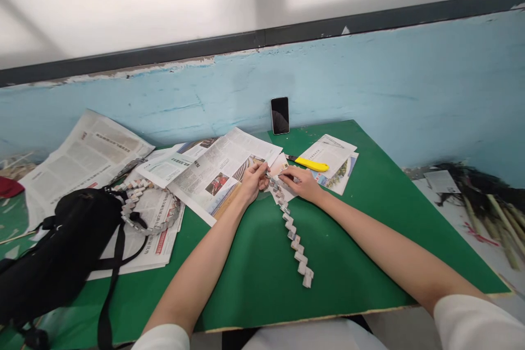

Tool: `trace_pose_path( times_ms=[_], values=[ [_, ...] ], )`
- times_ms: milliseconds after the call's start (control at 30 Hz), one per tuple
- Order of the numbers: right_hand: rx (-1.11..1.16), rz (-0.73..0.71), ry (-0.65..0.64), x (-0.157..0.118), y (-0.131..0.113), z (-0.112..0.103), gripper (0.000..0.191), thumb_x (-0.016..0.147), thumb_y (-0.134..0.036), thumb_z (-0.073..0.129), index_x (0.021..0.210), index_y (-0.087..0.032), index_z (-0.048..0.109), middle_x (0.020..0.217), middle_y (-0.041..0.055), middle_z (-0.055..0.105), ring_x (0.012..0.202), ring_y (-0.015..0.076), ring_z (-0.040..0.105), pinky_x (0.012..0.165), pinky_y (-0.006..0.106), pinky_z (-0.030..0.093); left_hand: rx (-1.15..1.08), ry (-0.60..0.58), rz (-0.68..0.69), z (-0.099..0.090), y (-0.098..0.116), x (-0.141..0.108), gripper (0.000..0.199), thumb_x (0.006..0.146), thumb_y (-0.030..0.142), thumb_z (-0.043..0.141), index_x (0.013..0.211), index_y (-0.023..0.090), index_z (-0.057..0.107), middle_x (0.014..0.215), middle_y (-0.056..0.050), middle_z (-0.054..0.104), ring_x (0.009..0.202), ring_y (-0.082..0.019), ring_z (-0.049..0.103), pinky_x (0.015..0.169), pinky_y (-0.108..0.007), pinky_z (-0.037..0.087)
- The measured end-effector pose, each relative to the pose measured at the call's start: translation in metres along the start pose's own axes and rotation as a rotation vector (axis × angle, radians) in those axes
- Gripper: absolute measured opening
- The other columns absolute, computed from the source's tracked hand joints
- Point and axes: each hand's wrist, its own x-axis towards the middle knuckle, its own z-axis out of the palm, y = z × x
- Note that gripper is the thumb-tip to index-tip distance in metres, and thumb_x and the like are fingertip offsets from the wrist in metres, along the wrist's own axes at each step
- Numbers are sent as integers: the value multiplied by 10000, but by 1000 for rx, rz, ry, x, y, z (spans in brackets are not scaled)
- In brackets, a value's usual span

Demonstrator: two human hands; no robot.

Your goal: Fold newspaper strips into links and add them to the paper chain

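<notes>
A zigzag chain of folded newspaper links (296, 245) runs down the green table toward me. My left hand (255, 181) pinches its far end between thumb and fingers. Just to the right, my right hand (302, 181) is closed, its fingertips pressed together close to the same end of the chain. Whatever lies between those fingertips is too small to make out. Beyond my right hand, a yellow utility knife (312, 164) rests on cut newspaper pieces (328, 150). A printed newspaper sheet (229, 161) lies beside my left hand.
A black bag (77, 246) with straps covers the table's left side, next to a looped paper chain (164, 224) on newspapers (94, 147). A phone (279, 115) leans upright against the blue wall. Sticks (502, 219) lie beyond the table's right edge.
</notes>
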Motion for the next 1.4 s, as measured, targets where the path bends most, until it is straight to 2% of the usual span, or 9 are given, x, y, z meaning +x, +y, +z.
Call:
trace_pose_path(
  times_ms=[267,533,633,767,933,1100,1400],
  values=[
    [7,-12,0,1,-2,0,155,998,-312,592,971,-199,695,835,65,718,700,178,643,669,318,520,-17,-7,-57,-2,2,0,405,662,461,859,789,147,636,568,19,566,396,-67,503,348,-172,304],
    [24,-29,-57,0,-1,-2,158,1013,-293,562,1013,-200,690,876,69,720,744,182,659,720,329,544,-44,53,-92,-3,1,3,402,581,392,906,749,125,656,612,2,609,426,-54,509,374,-168,330],
    [27,-60,-60,-3,-2,-2,142,1007,-292,577,1009,-207,692,861,66,714,737,183,659,708,325,548,-35,12,-73,-3,-1,4,415,600,422,907,751,126,659,579,4,595,416,-56,491,364,-170,304],
    [-20,-110,-81,-6,-6,2,154,1015,-280,554,1036,-213,691,842,73,700,758,200,656,730,343,560,5,-77,-45,-4,-2,2,429,662,488,871,774,130,663,523,11,557,386,-67,457,369,-197,327],
    [-125,-183,-156,-7,-10,6,172,1029,-255,512,1076,-206,670,879,93,702,812,221,659,754,363,557,14,-166,-17,-3,-2,-3,394,750,502,799,828,134,687,593,-20,588,425,-88,495,393,-220,365],
    [-147,-156,-122,-9,-6,7,171,1034,-258,501,1073,-197,656,861,92,678,822,226,649,764,366,554,-1,-201,-15,-6,-4,-2,325,766,431,788,876,134,714,643,-44,617,483,-110,531,423,-234,384],
    [-116,-118,-81,-9,-6,5,183,1041,-230,458,1062,-203,638,894,96,678,850,229,644,789,376,552,-35,-243,-2,-7,-1,-4,340,756,392,795,964,127,745,765,-87,682,648,-169,638,586,-291,521]
  ],
)
